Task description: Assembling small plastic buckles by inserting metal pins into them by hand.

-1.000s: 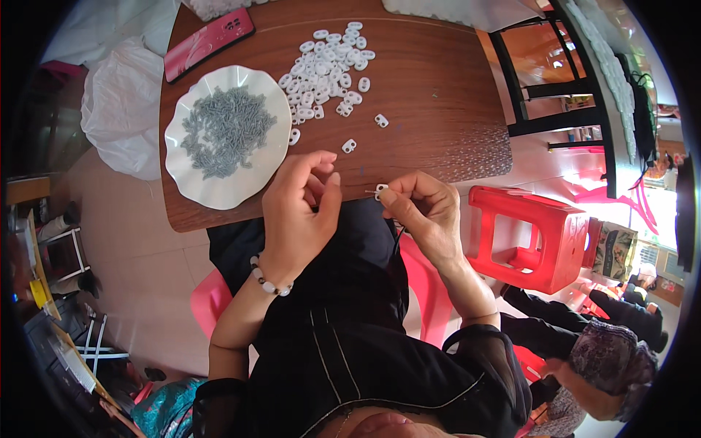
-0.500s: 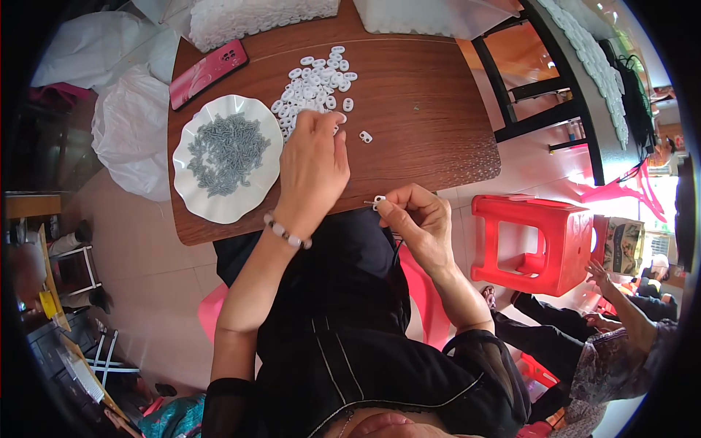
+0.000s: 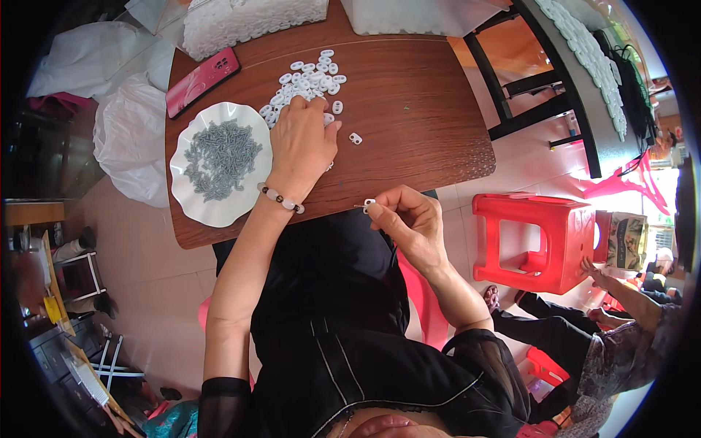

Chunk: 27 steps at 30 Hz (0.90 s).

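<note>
My left hand [image 3: 303,139], with a beaded bracelet [image 3: 281,198] on its wrist, reaches palm down over a loose pile of small white two-hole plastic pieces [image 3: 288,91]. Its thumb stands apart from the fingers, whose tips dip into the pile out of sight. Another white piece [image 3: 330,166] shows at the palm's edge; whether it lies on the table I cannot tell. Near the table's front edge my right hand [image 3: 412,223] pinches a white two-hole piece [image 3: 369,206], from which a thin, dark, spring-like bit sticks out leftward. One single piece [image 3: 355,139] lies right of the pile.
A scalloped white plate [image 3: 190,208] of small grey spring-like parts stands left on the brown table [image 3: 416,109], by a pink phone [image 3: 204,82]. White-filled containers [image 3: 255,25] line the far edge. A red stool [image 3: 537,237] and a seated person [image 3: 621,328] are at right.
My left hand has moved forward, deeper over the pile. My right hand keeps its pinch on the white piece, almost in place. The other person's hand has come down to the red stool.
</note>
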Each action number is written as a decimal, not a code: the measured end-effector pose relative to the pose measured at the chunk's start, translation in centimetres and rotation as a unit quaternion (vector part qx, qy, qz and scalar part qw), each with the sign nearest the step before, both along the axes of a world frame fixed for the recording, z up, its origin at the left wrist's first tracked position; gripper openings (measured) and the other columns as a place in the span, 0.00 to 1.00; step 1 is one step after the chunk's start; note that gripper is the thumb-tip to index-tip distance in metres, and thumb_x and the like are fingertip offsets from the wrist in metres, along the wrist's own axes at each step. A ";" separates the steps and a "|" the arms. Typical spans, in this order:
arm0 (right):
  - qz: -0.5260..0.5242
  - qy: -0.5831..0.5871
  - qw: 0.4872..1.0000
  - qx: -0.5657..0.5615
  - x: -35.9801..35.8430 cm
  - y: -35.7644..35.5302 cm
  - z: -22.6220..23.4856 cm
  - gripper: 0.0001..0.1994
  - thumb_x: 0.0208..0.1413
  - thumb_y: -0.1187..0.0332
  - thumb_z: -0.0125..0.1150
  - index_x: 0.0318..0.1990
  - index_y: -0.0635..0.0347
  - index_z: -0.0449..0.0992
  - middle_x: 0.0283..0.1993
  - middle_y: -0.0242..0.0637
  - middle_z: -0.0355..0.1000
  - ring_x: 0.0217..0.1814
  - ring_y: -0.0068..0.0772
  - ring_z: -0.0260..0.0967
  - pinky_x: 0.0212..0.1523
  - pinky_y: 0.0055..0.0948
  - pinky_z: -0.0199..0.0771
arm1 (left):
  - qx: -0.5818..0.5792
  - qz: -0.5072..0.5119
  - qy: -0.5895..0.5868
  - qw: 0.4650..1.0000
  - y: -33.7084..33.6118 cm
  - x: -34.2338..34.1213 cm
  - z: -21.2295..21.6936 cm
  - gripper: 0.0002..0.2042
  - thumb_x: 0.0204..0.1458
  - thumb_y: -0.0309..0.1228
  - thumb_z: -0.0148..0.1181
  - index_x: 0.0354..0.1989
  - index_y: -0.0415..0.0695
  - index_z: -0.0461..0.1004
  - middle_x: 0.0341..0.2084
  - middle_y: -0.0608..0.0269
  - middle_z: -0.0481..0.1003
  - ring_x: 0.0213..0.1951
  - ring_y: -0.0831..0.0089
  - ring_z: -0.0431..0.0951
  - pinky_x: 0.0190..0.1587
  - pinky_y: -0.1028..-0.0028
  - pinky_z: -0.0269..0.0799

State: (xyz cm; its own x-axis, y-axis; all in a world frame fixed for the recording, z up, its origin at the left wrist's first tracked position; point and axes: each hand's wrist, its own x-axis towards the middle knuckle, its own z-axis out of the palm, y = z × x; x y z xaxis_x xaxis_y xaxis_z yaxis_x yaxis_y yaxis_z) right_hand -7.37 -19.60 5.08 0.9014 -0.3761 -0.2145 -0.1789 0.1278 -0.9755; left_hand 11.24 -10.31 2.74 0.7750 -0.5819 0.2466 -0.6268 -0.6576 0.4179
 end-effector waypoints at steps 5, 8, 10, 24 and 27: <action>0.000 -0.014 1.000 -0.006 0.0 0.2 -0.5 0.05 0.56 0.73 0.60 0.31 0.66 0.74 0.25 0.27 0.70 0.28 0.14 0.67 0.30 0.14 0.64 | 0.010 0.006 -0.016 1.000 -1.7 0.5 0.7 0.12 0.47 0.33 0.64 0.37 0.41 0.76 0.32 0.54 0.73 0.38 0.55 0.75 0.38 0.60 0.71; -0.001 -0.017 1.000 -0.007 0.0 0.3 -0.6 0.06 0.56 0.73 0.60 0.31 0.65 0.73 0.25 0.27 0.70 0.28 0.13 0.67 0.29 0.14 0.63 | 0.038 -0.008 -0.031 0.999 -2.2 1.2 -0.2 0.10 0.48 0.33 0.63 0.35 0.41 0.77 0.32 0.54 0.73 0.38 0.56 0.75 0.38 0.61 0.71; -0.003 -0.021 1.000 -0.010 0.0 0.3 -0.6 0.06 0.56 0.72 0.60 0.31 0.65 0.73 0.24 0.27 0.70 0.27 0.13 0.66 0.28 0.14 0.62 | 0.024 -0.011 -0.042 0.999 -2.1 1.2 -0.6 0.09 0.48 0.32 0.63 0.34 0.40 0.77 0.31 0.55 0.73 0.38 0.56 0.75 0.38 0.61 0.71; -0.049 -0.037 0.997 0.043 0.5 0.1 0.5 0.05 0.58 0.72 0.57 0.33 0.64 0.73 0.23 0.28 0.70 0.24 0.13 0.62 0.29 0.15 0.61 | -0.371 -0.033 0.500 0.782 4.3 -3.9 1.9 0.12 0.58 0.31 0.56 0.48 0.41 0.74 0.30 0.67 0.75 0.26 0.86 0.68 0.28 0.85 0.62; -0.039 -0.034 0.998 0.042 0.7 0.5 0.7 0.05 0.58 0.72 0.56 0.32 0.65 0.72 0.23 0.29 0.69 0.24 0.15 0.62 0.30 0.16 0.62 | -0.406 -0.019 0.550 0.730 5.8 -6.1 1.7 0.10 0.57 0.29 0.57 0.45 0.39 0.75 0.27 0.67 0.76 0.24 0.86 0.68 0.27 0.85 0.64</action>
State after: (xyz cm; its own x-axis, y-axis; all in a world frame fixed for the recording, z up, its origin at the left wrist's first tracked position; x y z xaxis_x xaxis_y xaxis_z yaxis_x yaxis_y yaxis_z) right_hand -6.72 -19.06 5.76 0.8835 -0.4294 -0.1871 -0.0981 0.2209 -0.9704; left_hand 5.17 -4.49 4.42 0.7513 -0.6161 -0.2364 0.3693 0.0956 0.9244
